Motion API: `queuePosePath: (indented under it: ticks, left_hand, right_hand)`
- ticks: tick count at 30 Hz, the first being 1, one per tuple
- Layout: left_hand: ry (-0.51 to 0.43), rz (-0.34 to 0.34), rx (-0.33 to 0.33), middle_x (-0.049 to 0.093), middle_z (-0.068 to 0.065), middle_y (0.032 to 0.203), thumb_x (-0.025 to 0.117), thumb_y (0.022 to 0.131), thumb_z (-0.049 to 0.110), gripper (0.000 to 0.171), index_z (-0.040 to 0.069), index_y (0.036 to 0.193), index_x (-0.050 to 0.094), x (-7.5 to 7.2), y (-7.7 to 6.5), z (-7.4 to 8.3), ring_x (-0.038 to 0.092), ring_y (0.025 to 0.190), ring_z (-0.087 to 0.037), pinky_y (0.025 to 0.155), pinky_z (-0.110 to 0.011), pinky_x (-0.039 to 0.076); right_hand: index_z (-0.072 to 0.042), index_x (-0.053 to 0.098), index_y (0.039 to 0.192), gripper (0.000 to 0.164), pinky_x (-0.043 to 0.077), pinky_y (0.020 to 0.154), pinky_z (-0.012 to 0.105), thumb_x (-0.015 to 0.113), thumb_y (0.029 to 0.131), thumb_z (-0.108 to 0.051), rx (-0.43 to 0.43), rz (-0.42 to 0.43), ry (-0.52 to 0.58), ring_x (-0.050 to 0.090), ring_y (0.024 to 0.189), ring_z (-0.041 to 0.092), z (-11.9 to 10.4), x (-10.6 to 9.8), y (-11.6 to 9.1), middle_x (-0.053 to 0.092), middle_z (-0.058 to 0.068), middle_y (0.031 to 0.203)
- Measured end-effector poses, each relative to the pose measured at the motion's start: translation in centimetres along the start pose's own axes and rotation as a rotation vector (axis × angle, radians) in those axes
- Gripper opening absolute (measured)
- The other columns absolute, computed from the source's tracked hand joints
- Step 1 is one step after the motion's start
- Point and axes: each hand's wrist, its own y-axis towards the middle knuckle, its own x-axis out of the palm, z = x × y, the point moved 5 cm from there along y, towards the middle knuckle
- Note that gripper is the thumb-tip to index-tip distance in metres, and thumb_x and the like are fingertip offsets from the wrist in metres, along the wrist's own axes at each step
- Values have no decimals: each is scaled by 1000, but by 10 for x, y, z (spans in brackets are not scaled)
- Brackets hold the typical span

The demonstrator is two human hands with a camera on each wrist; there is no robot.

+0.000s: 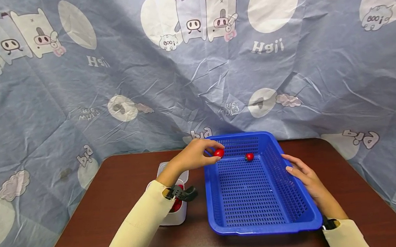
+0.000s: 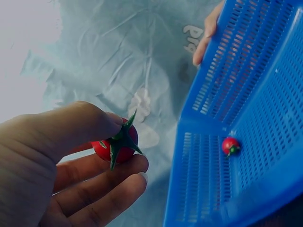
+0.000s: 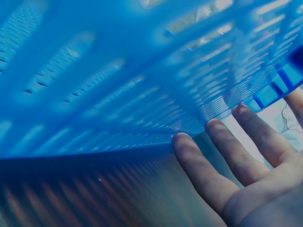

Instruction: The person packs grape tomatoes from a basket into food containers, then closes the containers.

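My left hand (image 1: pixel 200 153) pinches a small red tomato (image 1: pixel 219 153) between thumb and fingers, over the left rim of a blue plastic basket (image 1: pixel 210 184). Green, star-shaped leaves top this tomato in the left wrist view. A second red tomato (image 1: pixel 249 157) lies inside the basket by its far wall, its green top showing in the left wrist view (image 2: pixel 231 147). At the basket's right side is my right hand (image 1: pixel 307 179). In the right wrist view its straight fingers (image 3: pixel 196 163) rest with their tips against the slotted outer wall.
A white box (image 1: pixel 175 217) with its lid raised stands left of the basket, partly hidden by my left forearm; several red pieces show inside. Both stand on a dark brown table (image 1: pixel 100 208). Behind hangs a blue-grey printed cloth (image 1: pixel 167 87).
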Motion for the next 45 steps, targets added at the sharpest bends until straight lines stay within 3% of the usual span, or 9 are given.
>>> queuePosePath:
  ticks: [10, 21, 29, 38, 45]
  left_hand:
    - [-56, 105, 5, 70, 2, 96, 68, 87, 13, 32, 9, 118, 68, -29, -48, -15, 64, 86, -6, 79, -33, 55]
    - [-42, 194, -43, 68, 5, 107, 67, 90, 17, 30, 13, 119, 68, -47, -100, -32, 65, 87, -6, 76, -29, 55]
    - [-32, 237, -85, 69, 5, 106, 69, 90, 21, 30, 14, 119, 68, -50, -131, -41, 65, 85, -8, 77, -38, 55]
    - [-20, 260, -137, 69, 6, 101, 71, 89, 24, 32, 9, 118, 69, -50, -160, -48, 66, 87, -7, 77, -29, 55]
    - [-42, 278, -182, 70, 2, 102, 75, 85, 24, 35, 8, 115, 70, -44, -182, -56, 67, 86, -9, 75, -28, 55]
  right_hand:
    - [-7, 25, 151, 49, 56, 72, 45, 37, 103, -4, 3, -6, 26, 66, 101, 24, 0, 0, 1, 50, 9, 134]
    - [-6, 25, 151, 49, 57, 71, 43, 38, 103, -5, -4, 3, 2, 65, 101, 23, 1, 0, 1, 50, 9, 134]
    - [-7, 26, 151, 49, 57, 71, 42, 37, 104, -5, 2, 4, -2, 65, 100, 23, 2, -1, 1, 51, 8, 133]
    - [-8, 26, 151, 49, 57, 71, 43, 37, 104, -6, 18, 22, -22, 66, 100, 23, 2, 0, 1, 49, 11, 134]
    - [-7, 26, 151, 49, 57, 71, 43, 37, 103, -4, 3, 2, -6, 65, 101, 23, 2, -1, 2, 49, 10, 135]
